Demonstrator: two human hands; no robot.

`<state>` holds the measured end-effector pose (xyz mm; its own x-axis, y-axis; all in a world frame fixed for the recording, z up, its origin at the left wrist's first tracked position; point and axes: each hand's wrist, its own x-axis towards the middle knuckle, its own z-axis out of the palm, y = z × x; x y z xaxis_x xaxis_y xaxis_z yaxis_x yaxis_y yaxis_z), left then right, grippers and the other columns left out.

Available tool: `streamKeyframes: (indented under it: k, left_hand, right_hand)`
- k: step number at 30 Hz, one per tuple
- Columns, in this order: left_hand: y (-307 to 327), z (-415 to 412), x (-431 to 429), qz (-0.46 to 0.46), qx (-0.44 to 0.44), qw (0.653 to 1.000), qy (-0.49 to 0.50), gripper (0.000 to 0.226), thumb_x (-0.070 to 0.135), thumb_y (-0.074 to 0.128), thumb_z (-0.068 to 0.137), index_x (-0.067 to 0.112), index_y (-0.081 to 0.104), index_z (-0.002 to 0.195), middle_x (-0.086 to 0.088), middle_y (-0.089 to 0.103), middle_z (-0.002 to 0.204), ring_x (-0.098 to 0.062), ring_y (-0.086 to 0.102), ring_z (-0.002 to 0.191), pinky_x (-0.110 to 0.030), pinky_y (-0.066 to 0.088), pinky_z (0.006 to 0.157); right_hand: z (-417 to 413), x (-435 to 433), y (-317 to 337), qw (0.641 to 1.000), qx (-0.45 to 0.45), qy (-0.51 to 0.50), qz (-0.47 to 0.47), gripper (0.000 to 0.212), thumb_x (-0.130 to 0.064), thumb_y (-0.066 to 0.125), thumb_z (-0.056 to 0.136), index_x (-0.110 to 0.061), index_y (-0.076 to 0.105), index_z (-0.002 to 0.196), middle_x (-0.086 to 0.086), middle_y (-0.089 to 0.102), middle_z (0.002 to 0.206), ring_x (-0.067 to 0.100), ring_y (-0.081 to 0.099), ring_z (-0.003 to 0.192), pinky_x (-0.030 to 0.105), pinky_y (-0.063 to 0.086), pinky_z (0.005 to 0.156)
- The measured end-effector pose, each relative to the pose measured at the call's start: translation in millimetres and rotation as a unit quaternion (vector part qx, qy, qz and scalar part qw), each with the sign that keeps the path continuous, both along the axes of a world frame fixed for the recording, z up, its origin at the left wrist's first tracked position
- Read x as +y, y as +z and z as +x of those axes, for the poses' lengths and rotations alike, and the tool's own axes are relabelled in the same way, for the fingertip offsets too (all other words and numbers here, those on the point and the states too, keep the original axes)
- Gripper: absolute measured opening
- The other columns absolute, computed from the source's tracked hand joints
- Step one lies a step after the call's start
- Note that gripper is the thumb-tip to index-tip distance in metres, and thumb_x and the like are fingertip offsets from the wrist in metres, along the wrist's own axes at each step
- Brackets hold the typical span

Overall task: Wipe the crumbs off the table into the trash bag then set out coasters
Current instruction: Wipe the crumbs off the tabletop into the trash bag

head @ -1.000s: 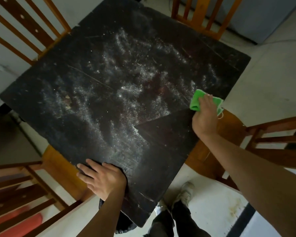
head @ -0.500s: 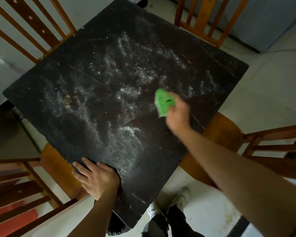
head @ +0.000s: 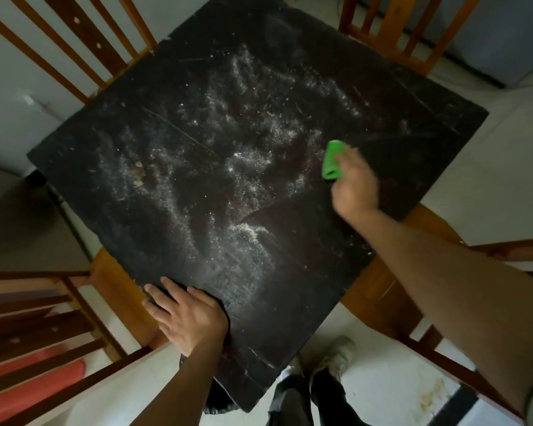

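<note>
A square, dark table (head: 290, 309) with a scratched, matte top is seen from above, corner-on, with a fine white scatter of crumbs (head: 243, 161) spread like powder over most of its middle. A folded green cloth (head: 332, 161), soft and bright, is gripped in the right hand (head: 356, 186) and pressed to the tabletop near the right edge, the fingers curled over it; the hand is blurred. Just beside the cloth, toward the near corner, a darker wedge of tabletop (head: 308, 241) is shown almost free of powder, and a thicker ridge of crumbs (head: 246, 230) is piled along its left border.

The left hand (head: 188, 315) is laid flat on the table's near-left edge, fingers straight and spread, nothing grasped. Dark, crinkled material (head: 217, 404) is glimpsed under this hand and below the table's near corner; whether it is the trash bag cannot be told.

The table is ringed by slatted wooden chairs (head: 83, 35), one bearing a red cushion (head: 28, 392). A pale tiled floor (head: 505, 133) and a pair of light shoes (head: 336, 355) are visible beneath.
</note>
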<state>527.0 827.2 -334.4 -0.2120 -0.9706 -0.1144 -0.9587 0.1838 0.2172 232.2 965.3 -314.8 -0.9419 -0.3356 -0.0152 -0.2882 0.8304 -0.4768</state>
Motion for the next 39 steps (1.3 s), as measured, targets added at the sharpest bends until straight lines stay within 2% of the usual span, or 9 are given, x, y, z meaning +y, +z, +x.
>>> streamKeyframes:
  k: [4, 7, 12, 15, 19, 24, 31, 36, 39]
  left_hand:
    - [0.8, 0.3, -0.1, 0.002, -0.003, 1.000, -0.011, 0.060, 0.036, 0.021, 0.097, 0.008, 0.028, 0.150, -0.018, 0.022, 0.158, -0.042, 0.020, 0.143, -0.061, 0.035, 0.105]
    - [2.1, -2.2, 0.1, 0.017, -0.020, 0.999, -0.017, 0.059, 0.035, 0.021, 0.098, 0.007, 0.028, 0.150, -0.019, 0.022, 0.158, -0.043, 0.019, 0.143, -0.060, 0.036, 0.105]
    - [25.2, -6.1, -4.6, 0.050, -0.049, 0.996, -0.061, 0.058, 0.025, 0.040, 0.097, 0.008, 0.028, 0.151, -0.022, 0.017, 0.159, -0.045, 0.009, 0.146, -0.057, 0.017, 0.116]
    - [48.8, -37.8, 1.4, 0.033, -0.032, 0.968, -0.245, 0.060, 0.021, 0.048, 0.093, 0.010, 0.030, 0.149, -0.019, 0.021, 0.159, -0.036, 0.011, 0.149, -0.048, 0.008, 0.121]
    - [61.4, -117.0, 32.1, 0.034, 0.099, 0.906, -0.410, 0.040, 0.012, 0.052, 0.086, 0.003, 0.059, 0.125, -0.020, 0.055, 0.132, -0.040, 0.046, 0.130, -0.052, 0.035, 0.112]
    - [28.0, -167.6, 62.6, 0.048, 0.092, 0.858, -0.504, 0.042, -0.001, 0.058, 0.081, -0.003, 0.061, 0.123, -0.024, 0.057, 0.129, -0.041, 0.051, 0.127, -0.052, 0.044, 0.104]
    - [-0.6, -163.3, 73.0, -0.010, 0.078, 0.866, -0.494, 0.053, 0.010, 0.032, 0.086, -0.005, 0.052, 0.132, -0.023, 0.045, 0.144, -0.034, 0.030, 0.139, -0.049, 0.034, 0.113]
    - [-1.1, -164.5, 73.4, -0.012, 0.085, 0.866, -0.493, 0.052, 0.008, 0.034, 0.085, -0.006, 0.053, 0.132, -0.024, 0.045, 0.144, -0.036, 0.033, 0.138, -0.050, 0.036, 0.111]
    - [2.2, -164.0, 74.1, -0.006, 0.086, 0.870, -0.486, 0.055, 0.007, 0.035, 0.083, -0.006, 0.053, 0.133, -0.024, 0.047, 0.142, -0.036, 0.034, 0.138, -0.049, 0.034, 0.112]
  right_hand:
    - [57.0, -67.7, 1.2, 0.984, -0.057, 0.156, -0.071, 0.057, 0.010, 0.059, 0.080, -0.002, 0.051, 0.135, 0.020, 0.040, 0.148, 0.035, 0.033, 0.140, 0.043, 0.024, 0.118]
    - [65.3, -89.1, 22.7, 0.962, -0.158, 0.181, -0.133, 0.052, 0.011, 0.050, 0.084, -0.003, 0.054, 0.134, 0.015, 0.044, 0.147, 0.029, 0.040, 0.137, 0.029, 0.026, 0.115]
    - [22.2, -43.8, 58.2, 0.957, -0.185, -0.067, -0.212, 0.043, 0.003, 0.047, 0.087, -0.015, 0.067, 0.120, 0.011, 0.066, 0.120, 0.029, 0.060, 0.111, 0.037, 0.046, 0.100]
    - [-15.6, 3.6, 68.7, 0.950, -0.154, -0.180, -0.201, 0.032, -0.004, 0.052, 0.091, -0.015, 0.068, 0.116, 0.011, 0.066, 0.114, 0.029, 0.059, 0.110, 0.039, 0.046, 0.099]
    - [-62.6, 62.5, 74.9, 0.940, -0.112, -0.262, -0.189, 0.037, 0.002, 0.045, 0.091, -0.009, 0.065, 0.120, 0.013, 0.064, 0.117, 0.027, 0.057, 0.111, 0.031, 0.043, 0.094]
    - [-124.5, 104.6, 55.0, 0.939, -0.082, -0.286, -0.173, 0.040, 0.002, 0.043, 0.088, -0.012, 0.066, 0.118, 0.013, 0.066, 0.117, 0.030, 0.060, 0.109, 0.034, 0.047, 0.095]
    - [-133.7, 76.7, -5.7, 0.990, 0.016, -0.142, -0.007, 0.054, 0.007, 0.050, 0.085, -0.003, 0.047, 0.139, 0.018, 0.042, 0.147, 0.033, 0.033, 0.140, 0.039, 0.023, 0.117]
    - [-82.1, -28.8, -18.9, 0.988, 0.032, 0.121, -0.087, 0.061, 0.015, 0.058, 0.069, 0.002, 0.057, 0.128, 0.022, 0.050, 0.140, 0.039, 0.042, 0.134, 0.052, 0.035, 0.110]
    - [-46.0, -78.8, -9.7, 0.960, -0.057, 0.238, -0.136, 0.059, 0.016, 0.058, 0.069, 0.003, 0.059, 0.126, 0.021, 0.049, 0.141, 0.037, 0.042, 0.135, 0.049, 0.032, 0.112]
